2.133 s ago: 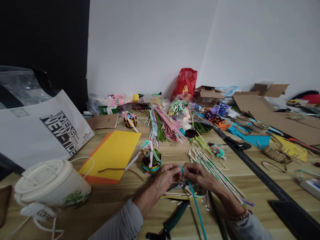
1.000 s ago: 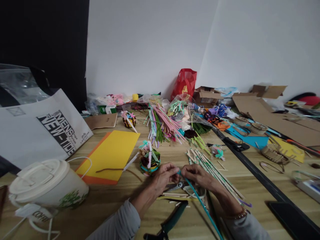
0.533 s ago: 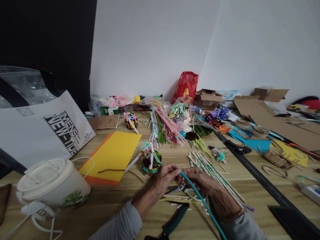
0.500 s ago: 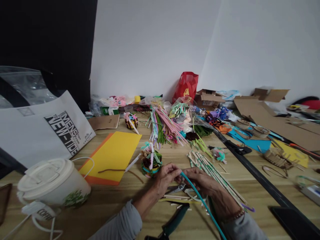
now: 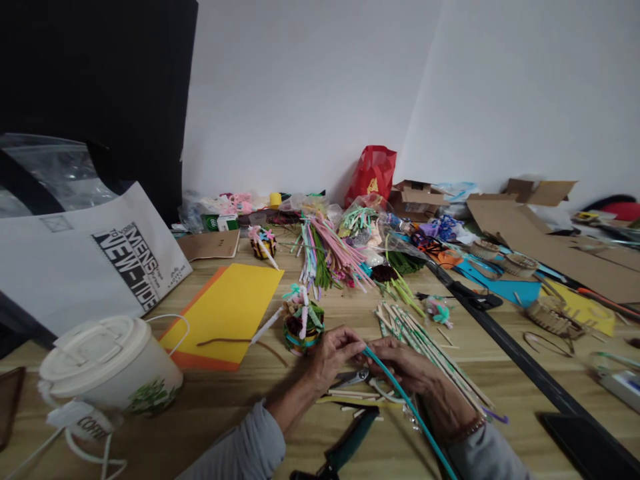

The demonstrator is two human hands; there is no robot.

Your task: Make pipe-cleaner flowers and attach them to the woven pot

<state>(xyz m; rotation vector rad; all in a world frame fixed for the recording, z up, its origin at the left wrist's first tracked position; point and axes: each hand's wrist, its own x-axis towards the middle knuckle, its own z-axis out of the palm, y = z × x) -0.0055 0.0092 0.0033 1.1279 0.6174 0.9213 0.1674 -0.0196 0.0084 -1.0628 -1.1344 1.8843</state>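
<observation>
Teal strand (image 5: 411,403) now slants further right toward the near edge of the desk (image 5: 350,310), left hand (image 5: 333,353) pinching its end; right hand (image 5: 415,368)'s grip cannot be told.

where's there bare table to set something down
Bare wood shows between the white cup and left sleeve, and between the striped sticks and black strip. Crowded: around the scissors and back by the red bag.
</observation>
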